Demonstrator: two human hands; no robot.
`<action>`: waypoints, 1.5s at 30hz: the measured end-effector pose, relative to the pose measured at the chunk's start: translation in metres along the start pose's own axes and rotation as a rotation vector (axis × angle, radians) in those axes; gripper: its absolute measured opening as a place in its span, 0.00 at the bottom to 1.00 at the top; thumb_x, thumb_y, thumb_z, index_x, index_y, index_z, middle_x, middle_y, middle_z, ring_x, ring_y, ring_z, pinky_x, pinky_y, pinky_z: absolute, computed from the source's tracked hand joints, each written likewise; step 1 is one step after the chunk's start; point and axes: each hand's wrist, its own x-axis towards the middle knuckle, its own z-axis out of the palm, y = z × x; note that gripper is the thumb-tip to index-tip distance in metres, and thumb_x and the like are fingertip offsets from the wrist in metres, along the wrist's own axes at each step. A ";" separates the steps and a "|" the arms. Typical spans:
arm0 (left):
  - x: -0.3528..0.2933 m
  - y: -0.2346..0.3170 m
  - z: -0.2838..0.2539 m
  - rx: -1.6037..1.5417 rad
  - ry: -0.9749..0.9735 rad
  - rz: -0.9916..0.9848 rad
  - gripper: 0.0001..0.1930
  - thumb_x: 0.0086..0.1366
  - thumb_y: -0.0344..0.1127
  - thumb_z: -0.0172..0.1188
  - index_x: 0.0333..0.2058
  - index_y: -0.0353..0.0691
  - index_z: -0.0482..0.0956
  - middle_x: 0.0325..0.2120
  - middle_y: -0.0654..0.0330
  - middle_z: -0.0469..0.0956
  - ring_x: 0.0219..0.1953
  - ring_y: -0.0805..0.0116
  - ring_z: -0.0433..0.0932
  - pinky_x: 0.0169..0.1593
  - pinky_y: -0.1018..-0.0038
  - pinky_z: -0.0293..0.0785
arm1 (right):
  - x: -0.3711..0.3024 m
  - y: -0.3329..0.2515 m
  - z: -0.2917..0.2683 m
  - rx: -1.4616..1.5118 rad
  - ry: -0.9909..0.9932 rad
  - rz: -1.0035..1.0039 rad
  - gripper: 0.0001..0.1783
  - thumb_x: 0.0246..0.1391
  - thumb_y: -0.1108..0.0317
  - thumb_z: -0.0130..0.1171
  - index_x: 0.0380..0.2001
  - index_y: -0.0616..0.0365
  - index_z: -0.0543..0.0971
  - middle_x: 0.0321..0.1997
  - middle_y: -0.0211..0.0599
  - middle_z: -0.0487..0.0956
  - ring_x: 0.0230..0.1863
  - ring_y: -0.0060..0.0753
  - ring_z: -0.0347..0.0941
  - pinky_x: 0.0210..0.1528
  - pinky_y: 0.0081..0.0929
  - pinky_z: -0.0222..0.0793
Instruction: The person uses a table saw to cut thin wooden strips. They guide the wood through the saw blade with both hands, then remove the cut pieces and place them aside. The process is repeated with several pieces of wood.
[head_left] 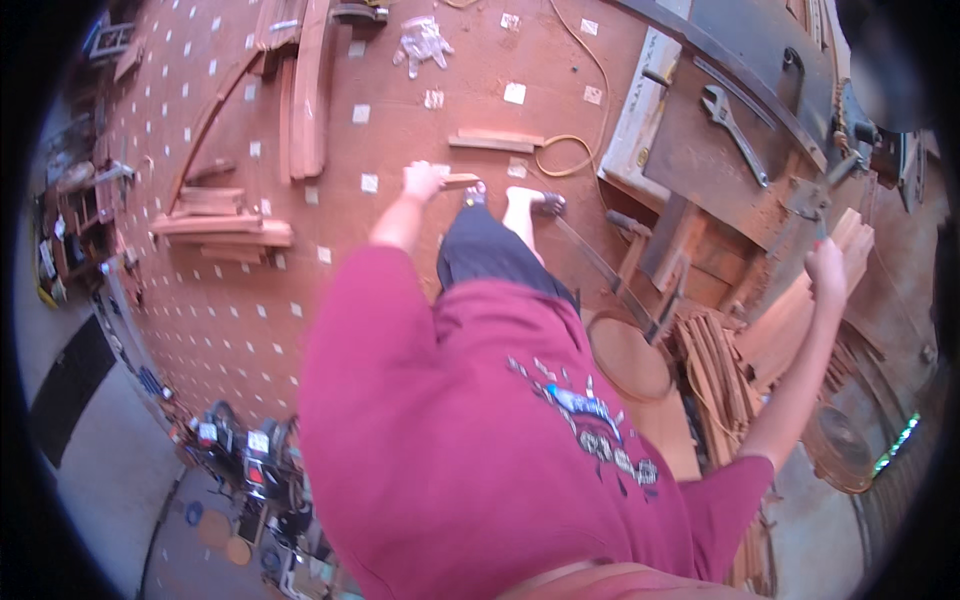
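Note:
My left hand [424, 181] is closed on a short, light strip of wood [461, 179], held out in front of my feet. Out to the right, my right hand [826, 268] grips a thin tool with a red part at the grip [820, 238]; its kind is too small to tell. The tool's upper end reaches up by a metal fitting [806, 198] at the bench edge. Nearby on the bench top [690, 155] rests an adjustable wrench [735, 135].
Wooden strips lie stacked at left [225, 228] and in a long bundle [308, 100]. A short plank [495, 140], a looped cord [565, 155] and a pale glove [423, 45] are on the brown floor. Cut wood pieces [715, 370] pile below the bench; a motorcycle [240, 450] stands lower left.

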 end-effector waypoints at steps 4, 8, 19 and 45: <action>0.060 0.040 0.001 0.170 0.290 0.105 0.21 0.65 0.55 0.65 0.43 0.41 0.87 0.45 0.56 0.79 0.52 0.58 0.78 0.51 0.58 0.76 | -0.008 -0.006 -0.003 0.016 0.031 0.008 0.14 0.59 0.75 0.50 0.46 0.72 0.75 0.35 0.61 0.83 0.26 0.56 0.84 0.22 0.47 0.81; 0.085 0.076 -0.029 0.133 0.436 0.237 0.15 0.68 0.46 0.63 0.44 0.41 0.84 0.46 0.57 0.77 0.54 0.58 0.73 0.54 0.57 0.71 | -0.031 -0.021 -0.004 0.088 0.125 0.027 0.11 0.58 0.76 0.49 0.42 0.72 0.74 0.34 0.63 0.82 0.27 0.59 0.83 0.22 0.49 0.80; 0.014 0.053 0.002 0.142 0.422 0.354 0.14 0.64 0.36 0.58 0.46 0.39 0.81 0.49 0.52 0.76 0.56 0.53 0.74 0.57 0.54 0.69 | 0.004 -0.012 0.029 0.107 0.155 -0.123 0.15 0.57 0.72 0.50 0.48 0.62 0.74 0.42 0.63 0.82 0.46 0.63 0.81 0.48 0.55 0.77; -0.112 0.048 -0.012 -0.873 -0.006 0.206 0.35 0.78 0.62 0.40 0.49 0.34 0.83 0.41 0.53 0.86 0.40 0.62 0.84 0.39 0.65 0.78 | -0.029 -0.041 0.061 0.576 0.269 -0.168 0.23 0.56 0.62 0.57 0.54 0.53 0.84 0.53 0.42 0.86 0.55 0.41 0.82 0.49 0.45 0.80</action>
